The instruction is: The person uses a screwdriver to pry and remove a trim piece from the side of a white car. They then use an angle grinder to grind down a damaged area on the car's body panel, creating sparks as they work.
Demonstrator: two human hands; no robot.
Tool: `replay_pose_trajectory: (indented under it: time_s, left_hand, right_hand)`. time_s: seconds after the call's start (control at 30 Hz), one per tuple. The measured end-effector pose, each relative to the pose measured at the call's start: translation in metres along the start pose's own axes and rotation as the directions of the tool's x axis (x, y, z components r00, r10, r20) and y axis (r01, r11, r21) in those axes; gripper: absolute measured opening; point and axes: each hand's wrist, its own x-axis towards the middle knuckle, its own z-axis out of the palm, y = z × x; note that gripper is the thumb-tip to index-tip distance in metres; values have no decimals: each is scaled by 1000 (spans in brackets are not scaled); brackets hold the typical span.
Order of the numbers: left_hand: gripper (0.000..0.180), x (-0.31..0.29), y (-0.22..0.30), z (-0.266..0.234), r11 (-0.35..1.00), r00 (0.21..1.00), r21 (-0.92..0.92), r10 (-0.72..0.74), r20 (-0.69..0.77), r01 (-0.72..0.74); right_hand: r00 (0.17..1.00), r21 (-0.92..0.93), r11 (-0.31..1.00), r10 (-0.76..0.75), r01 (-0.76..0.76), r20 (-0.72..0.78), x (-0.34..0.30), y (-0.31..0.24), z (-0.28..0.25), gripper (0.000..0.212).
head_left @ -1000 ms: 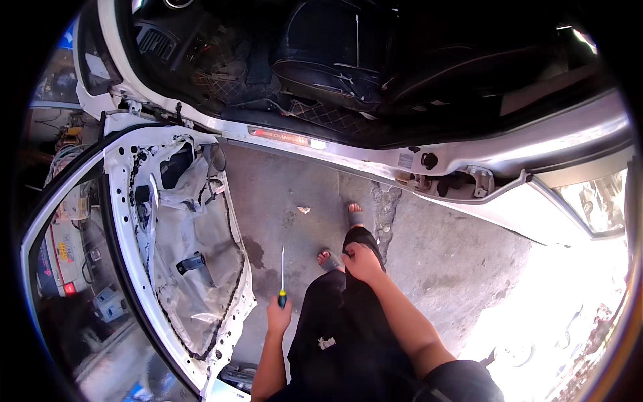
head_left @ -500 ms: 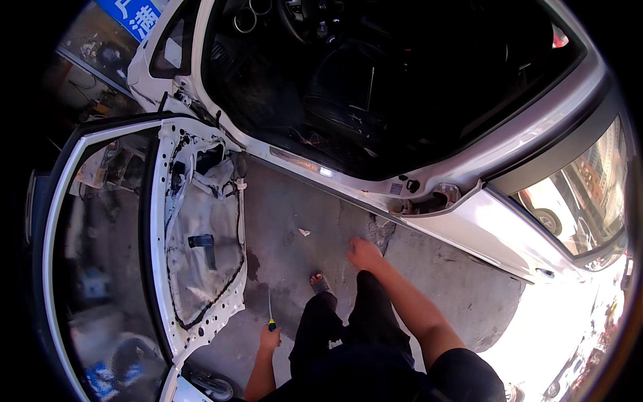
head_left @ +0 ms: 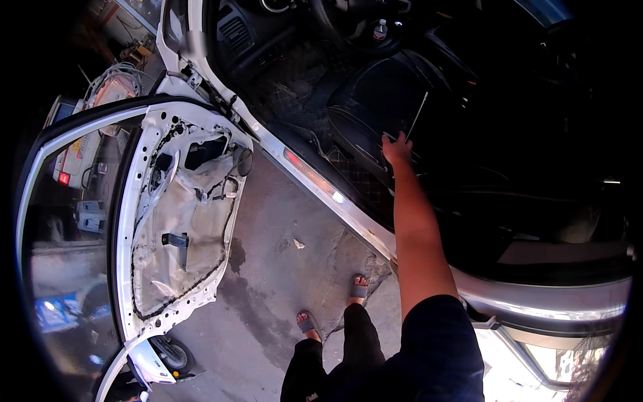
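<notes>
My right hand (head_left: 398,149) reaches into the car over the dark front seat (head_left: 365,94). Its fingers are bent in at the lower end of a long thin metal rod (head_left: 419,112), which slants up and away from them. The fingers cover that end, so any handle there is hidden. My left hand is out of the picture. To the left stands the open white car door (head_left: 125,241), its inner trim gone, with bare metal and a torn clear sheet (head_left: 194,234) showing.
The bright door sill (head_left: 311,177) runs between the seat and my sandalled feet (head_left: 306,323). A small bottle (head_left: 380,29) is near the steering wheel (head_left: 325,23). Behind the door's lower end is a small wheel (head_left: 173,355). A pale scrap (head_left: 299,244) lies on the concrete floor (head_left: 274,268).
My right hand has moved from above the floor into the car, to the rod over the seat. My left hand, which held a screwdriver, has left the picture. The view has shifted toward the car.
</notes>
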Motion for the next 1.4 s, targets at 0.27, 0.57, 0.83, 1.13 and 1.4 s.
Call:
replay_pose_trajectory:
  time_s: [0.27,0.57,0.83,1.13,1.4]
  left_hand:
    - [19,-31,-137,66,915,986,-368,-163,43,167]
    - [38,-48,-113,148,875,979,-441,-193,65,202]
    - [38,15,-192,187,784,978,-595,-75,192,177]
    - [22,135,-278,247,156,941,-938,88,326,310]
    - [17,122,-364,337,-271,837,-798,72,542,539]
  right_hand:
    - [963,-245,934,-269,260,-2,33,43,19,62]
    - [875,-384,789,-464,479,137,-57,91,-2,44]
    - [714,-61,712,-694,700,92,-381,92,10,36]
    - [325,-5,956,105,-295,940,-817,153,109,21]
    - [55,124,990,-128,70,990,-1078,46,163,24]
